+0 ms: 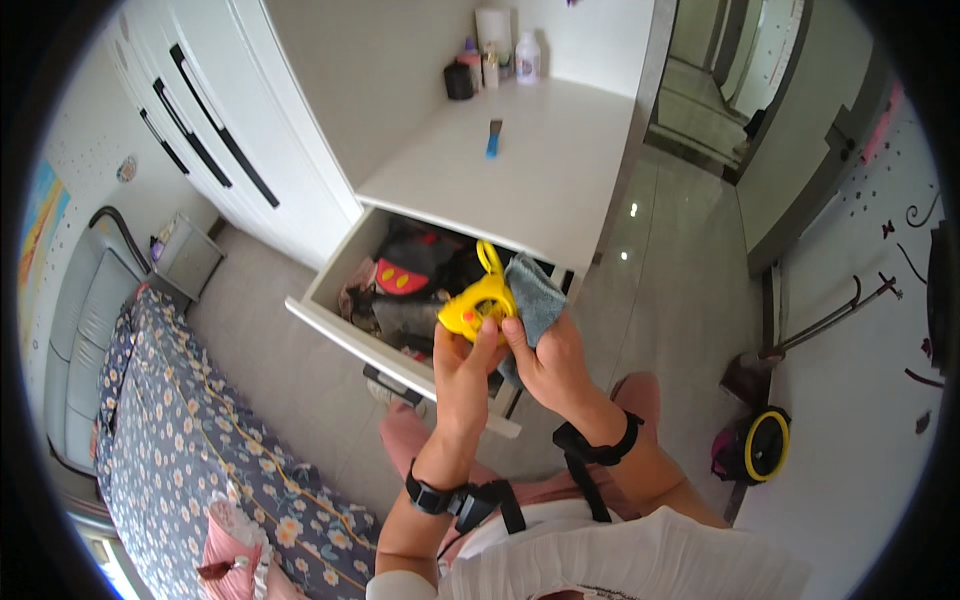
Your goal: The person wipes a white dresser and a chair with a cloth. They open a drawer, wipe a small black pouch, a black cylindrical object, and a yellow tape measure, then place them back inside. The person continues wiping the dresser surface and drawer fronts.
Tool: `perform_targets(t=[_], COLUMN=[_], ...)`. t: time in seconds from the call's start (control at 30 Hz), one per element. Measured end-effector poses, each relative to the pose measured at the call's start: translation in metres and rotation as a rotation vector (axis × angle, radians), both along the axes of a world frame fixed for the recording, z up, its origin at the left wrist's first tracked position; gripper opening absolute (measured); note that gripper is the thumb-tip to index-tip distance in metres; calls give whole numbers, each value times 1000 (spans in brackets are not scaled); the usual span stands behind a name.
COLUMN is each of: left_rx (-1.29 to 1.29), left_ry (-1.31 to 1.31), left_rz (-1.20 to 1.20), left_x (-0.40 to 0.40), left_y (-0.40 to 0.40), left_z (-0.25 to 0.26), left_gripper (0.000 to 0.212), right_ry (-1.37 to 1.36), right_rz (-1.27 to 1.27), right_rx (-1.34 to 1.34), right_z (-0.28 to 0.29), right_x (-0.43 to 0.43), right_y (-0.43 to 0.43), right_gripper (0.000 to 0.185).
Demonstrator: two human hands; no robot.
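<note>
Above the open drawer (322,315), my left hand (463,371) grips a yellow plastic object (480,300) with a looped end and a round opening; its exact kind I cannot tell. My right hand (551,360) holds a grey-blue cloth (534,296), its thumb touching the yellow object's edge. Inside the drawer lie dark fabric items and a red piece with yellow ovals (401,277). A scraper with a blue handle (492,139) rests on the white desktop (525,180) beyond the drawer.
Bottles (527,60) and a black container (458,81) stand at the desktop's back. A white wardrobe (217,97) is at the left, above a bed with a floral cover (217,435). At the right are a doorway and a round yellow-rimmed item (766,444) by the wall.
</note>
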State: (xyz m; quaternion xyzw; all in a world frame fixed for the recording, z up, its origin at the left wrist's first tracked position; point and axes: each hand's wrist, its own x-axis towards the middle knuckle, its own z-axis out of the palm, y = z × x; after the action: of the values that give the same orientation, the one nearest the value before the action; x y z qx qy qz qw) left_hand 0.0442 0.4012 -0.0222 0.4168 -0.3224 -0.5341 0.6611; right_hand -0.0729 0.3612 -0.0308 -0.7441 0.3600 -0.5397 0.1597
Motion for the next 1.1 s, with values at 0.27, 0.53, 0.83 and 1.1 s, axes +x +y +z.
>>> perform_targets(t=[0.27,0.53,0.83,1.1], left_rx=[-54,-36,-94,-205], left_ry=[75,251,63,50], left_rz=[121,-81,132,156], left_x=[15,1,7,-4], left_y=[-6,3,-5,-7], left_z=[-1,1,-8,-4], left_gripper=[39,39,36,43], right_ry=[98,-118,-61,-382], right_rz=[208,126,188,416], right_rx=[104,124,140,627], right_z=[-15,17,-29,-22], right_x=[-7,-1,6,-6], right_y=[36,5,46,48], right_gripper=[26,33,43,34])
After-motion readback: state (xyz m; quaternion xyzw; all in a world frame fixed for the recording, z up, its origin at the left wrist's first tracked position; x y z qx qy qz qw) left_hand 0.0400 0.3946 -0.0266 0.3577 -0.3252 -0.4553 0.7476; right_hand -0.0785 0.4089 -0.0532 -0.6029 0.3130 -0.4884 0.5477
